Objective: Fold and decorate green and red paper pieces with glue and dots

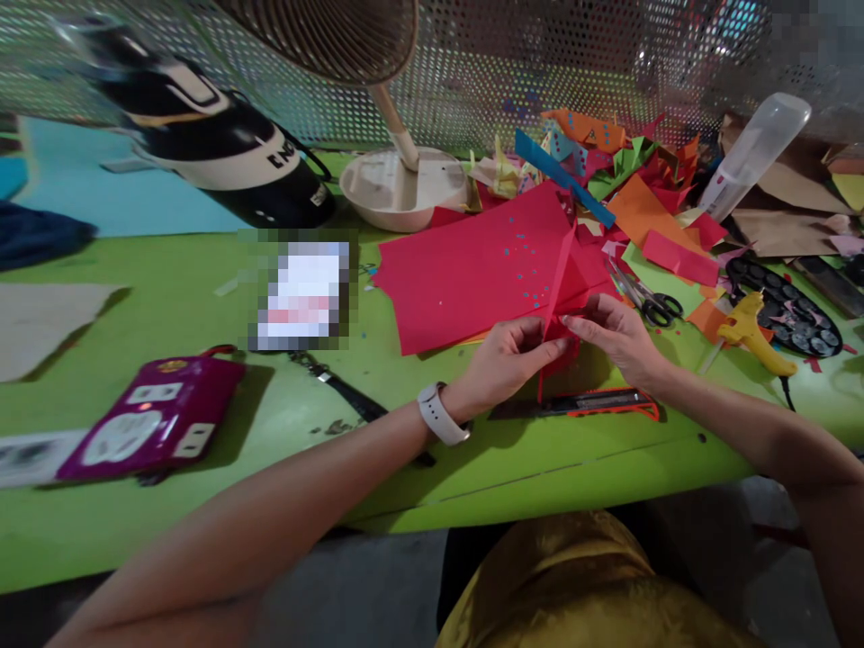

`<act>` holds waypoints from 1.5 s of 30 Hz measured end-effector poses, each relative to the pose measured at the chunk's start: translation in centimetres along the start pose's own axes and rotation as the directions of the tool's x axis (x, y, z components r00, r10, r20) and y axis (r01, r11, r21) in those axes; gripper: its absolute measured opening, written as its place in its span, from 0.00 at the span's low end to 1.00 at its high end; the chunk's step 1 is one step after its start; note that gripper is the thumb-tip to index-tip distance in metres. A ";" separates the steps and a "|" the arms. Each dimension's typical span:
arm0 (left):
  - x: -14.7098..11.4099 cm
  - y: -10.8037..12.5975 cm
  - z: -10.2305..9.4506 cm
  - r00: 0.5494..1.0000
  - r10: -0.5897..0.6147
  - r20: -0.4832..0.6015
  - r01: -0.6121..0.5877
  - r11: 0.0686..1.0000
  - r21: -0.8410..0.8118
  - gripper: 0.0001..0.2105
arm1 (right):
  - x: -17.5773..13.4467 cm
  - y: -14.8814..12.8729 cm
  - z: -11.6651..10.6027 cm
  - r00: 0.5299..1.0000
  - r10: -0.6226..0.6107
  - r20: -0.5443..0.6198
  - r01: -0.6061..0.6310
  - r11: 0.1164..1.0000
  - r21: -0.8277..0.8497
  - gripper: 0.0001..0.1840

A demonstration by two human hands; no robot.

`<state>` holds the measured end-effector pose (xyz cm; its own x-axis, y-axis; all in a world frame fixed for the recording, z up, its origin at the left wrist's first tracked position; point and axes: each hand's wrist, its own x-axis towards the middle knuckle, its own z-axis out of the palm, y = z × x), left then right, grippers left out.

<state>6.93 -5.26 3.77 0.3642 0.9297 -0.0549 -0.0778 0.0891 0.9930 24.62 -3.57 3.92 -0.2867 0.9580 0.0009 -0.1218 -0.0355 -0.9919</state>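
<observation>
Between both hands stands a folded piece of red paper (563,279), tilted upward with a pointed top. My left hand (514,360), with a pale watch band at the wrist, pinches its lower left side. Thumb and fingers of my right hand (617,337) close on its lower right edge. Behind the fold, a large red sheet (459,279) lies flat, with small blue dots on it. A box cutter (600,402) with an orange-edged handle rests just below the hands. Black-handled scissors (654,301) lie to the right of them.
A yellow glue gun (756,333) and a black palette (787,306) are at the right. Coloured paper scraps (648,189) pile up behind. A fan base (405,193), a large bottle (236,144), a blurred-out phone (303,292) and a purple pouch (158,414) stand or lie leftward.
</observation>
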 end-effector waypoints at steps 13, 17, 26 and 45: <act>0.1 0.6 -0.4 0.999 0.048 -0.003 -0.049 0.998 -0.039 0.16 | 0.3 -0.7 -0.5 0.999 0.018 -0.031 -0.017 0.999 0.040 0.16; 0.0 0.8 -0.2 0.999 0.045 0.022 -0.045 0.999 0.001 0.14 | 0.2 -0.8 -0.5 1.000 0.003 -0.018 -0.003 1.000 0.003 0.16; 0.1 0.9 -0.2 0.999 0.002 0.050 0.004 0.994 -0.107 0.15 | 0.0 -1.1 -0.3 0.997 -0.076 0.011 0.077 0.988 -0.135 0.22; 1.1 0.1 -1.0 0.975 -0.023 -0.220 -0.012 0.988 -0.153 0.16 | 0.6 -1.3 -0.9 0.990 0.062 0.124 -0.032 0.972 -0.232 0.21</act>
<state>6.38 -3.84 3.73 0.1532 0.9832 -0.0989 -0.2232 0.1319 0.9658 25.50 -2.68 5.04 -0.4089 0.9115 -0.0449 0.1117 0.0011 -0.9937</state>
